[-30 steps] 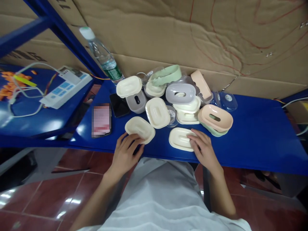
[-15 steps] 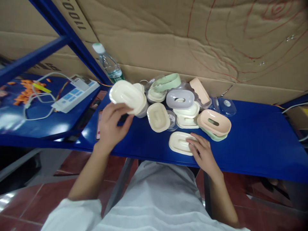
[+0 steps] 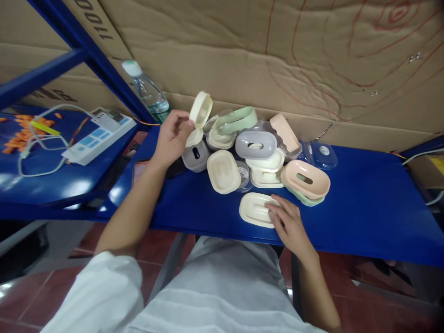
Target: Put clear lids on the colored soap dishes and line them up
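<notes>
My left hand (image 3: 173, 138) pinches a cream oval soap dish (image 3: 201, 109), tilted up on its side above the pile's left end. Another cream piece (image 3: 194, 138) shows just under the fingers, over a grey soap dish (image 3: 196, 156) with a dark slot. At the front, my right hand (image 3: 289, 222) has its fingers over the right end of a shallow cream soap dish (image 3: 255, 209) lying on the table. Between the hands lies a cream dish (image 3: 224, 171). A peach dish with a slot (image 3: 308, 178) rests on a green one (image 3: 307, 198) beyond my right hand.
Behind are a lilac dish (image 3: 255, 144), a green ring-shaped piece (image 3: 239, 119), a peach piece (image 3: 285, 132) and clear covers (image 3: 324, 155). A water bottle (image 3: 147, 90) stands at the back left. Left lie a power strip (image 3: 100, 138), cables and orange bits (image 3: 24, 132).
My left hand has moved up and away from me, and the cream dish is now turned on its side. The grey dish is more exposed. My right hand remains on its dish.
</notes>
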Available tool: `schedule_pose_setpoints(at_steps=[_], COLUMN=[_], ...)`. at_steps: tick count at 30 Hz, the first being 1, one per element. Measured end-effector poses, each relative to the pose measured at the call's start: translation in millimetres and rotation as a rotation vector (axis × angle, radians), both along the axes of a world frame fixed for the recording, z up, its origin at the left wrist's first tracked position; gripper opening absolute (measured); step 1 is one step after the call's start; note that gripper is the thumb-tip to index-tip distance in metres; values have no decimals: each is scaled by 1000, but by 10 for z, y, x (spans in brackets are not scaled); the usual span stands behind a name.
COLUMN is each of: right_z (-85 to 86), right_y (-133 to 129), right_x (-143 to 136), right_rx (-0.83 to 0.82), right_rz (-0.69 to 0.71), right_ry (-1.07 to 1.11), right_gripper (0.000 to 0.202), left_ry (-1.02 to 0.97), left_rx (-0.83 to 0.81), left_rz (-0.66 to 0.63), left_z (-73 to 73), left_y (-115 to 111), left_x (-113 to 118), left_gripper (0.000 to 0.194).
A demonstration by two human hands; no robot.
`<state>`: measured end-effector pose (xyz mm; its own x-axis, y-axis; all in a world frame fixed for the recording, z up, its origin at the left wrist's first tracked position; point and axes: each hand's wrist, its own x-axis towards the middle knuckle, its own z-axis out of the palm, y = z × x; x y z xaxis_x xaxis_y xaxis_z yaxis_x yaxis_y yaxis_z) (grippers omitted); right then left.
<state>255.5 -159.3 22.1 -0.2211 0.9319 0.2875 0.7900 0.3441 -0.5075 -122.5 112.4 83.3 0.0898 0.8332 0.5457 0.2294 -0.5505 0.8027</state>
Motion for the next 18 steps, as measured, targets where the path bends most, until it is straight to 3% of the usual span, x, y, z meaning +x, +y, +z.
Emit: schedule_pose_setpoints(at_steps=[5,11,18], right_z=[-2,6,29], right_y=[-5,-6,-7], right_x=[-3,-12,-16], right_rx=[7,12,-8], right_rz=[-6,1,-9], right_ry=[-4,-14,-13], right_gripper=[30,30,30], left_ry=[312,413,485], left_rx=[127,193,239], left_rz=[-41,-3,19], left_z=[-33,-73,-132], left_y=[-45,-175,-246], left_x=[-5,44,67], left_gripper=[48,27,33])
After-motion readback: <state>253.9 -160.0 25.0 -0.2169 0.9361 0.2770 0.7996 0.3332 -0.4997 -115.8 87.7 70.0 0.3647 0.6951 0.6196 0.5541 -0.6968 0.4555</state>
